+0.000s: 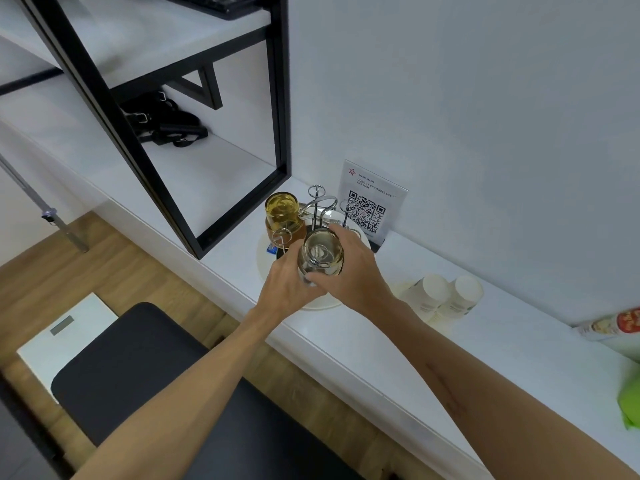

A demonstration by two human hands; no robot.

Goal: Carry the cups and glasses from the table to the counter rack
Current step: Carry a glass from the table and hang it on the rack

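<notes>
Black stool (166,393) nearest, below both forearms. Left hand (287,289) and right hand (353,271) together clasp clear glass (320,256), inverted, over rack (318,206). Amber glass (282,211) already hung just beyond. Advice: centre mouth over free prong, lower straight, loosen grip once seated.
</notes>
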